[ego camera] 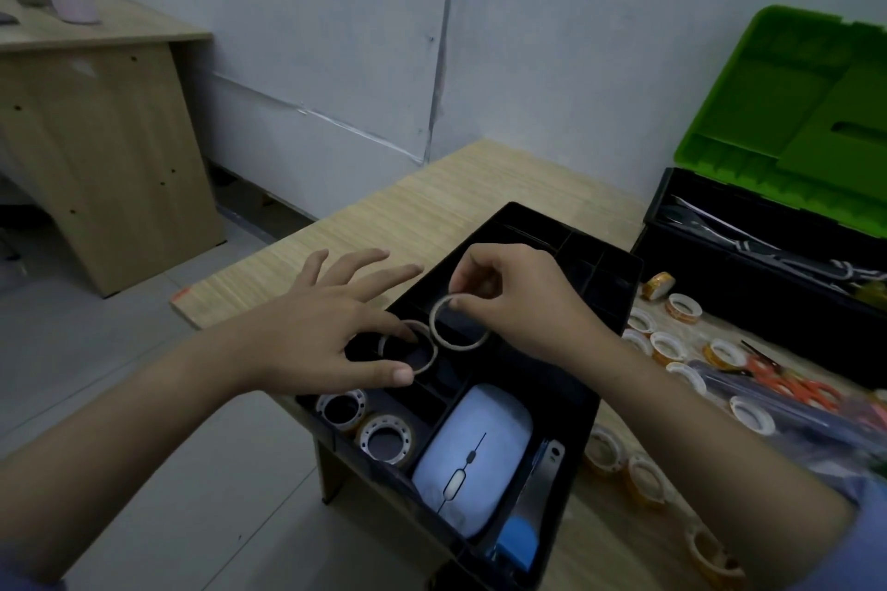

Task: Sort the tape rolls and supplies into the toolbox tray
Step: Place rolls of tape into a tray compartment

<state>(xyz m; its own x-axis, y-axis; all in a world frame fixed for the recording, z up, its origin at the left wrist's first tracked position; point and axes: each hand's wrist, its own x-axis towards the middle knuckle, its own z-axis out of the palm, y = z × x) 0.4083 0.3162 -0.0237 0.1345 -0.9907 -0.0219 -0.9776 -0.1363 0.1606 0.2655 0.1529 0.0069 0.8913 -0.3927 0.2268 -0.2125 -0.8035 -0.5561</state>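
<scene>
Nearest, at the tray's [619,298] close end, a blue block [517,538] lies beside a white mouse [473,456] in the large compartment, with a grey metal strip [545,475] along the mouse's right side. Left of the mouse, two small white-cored tape rolls [341,409] sit flat, side by side, in a narrower compartment.

Further in, the left hand [317,331] is spread, fingers straight. Its thumb tip rests on the rim of a thin ring [422,367] lying in a middle compartment; the other fingers reach out over the tray's left edge and the table [408,206].

Just right of it, the right hand [518,302] pinches a second ring [439,329] between thumb and curled fingers, holding it tilted just above the tray, close beside the first ring.

On the table right of the tray lie many loose yellow-and-white rolls [667,347], a pair of orange-handled scissors [787,382] and a clear plastic sleeve [816,422].

Beyond these stands the black toolbox [749,283], its green lid [787,110] raised against the wall. Far left is a wooden desk [96,158].
</scene>
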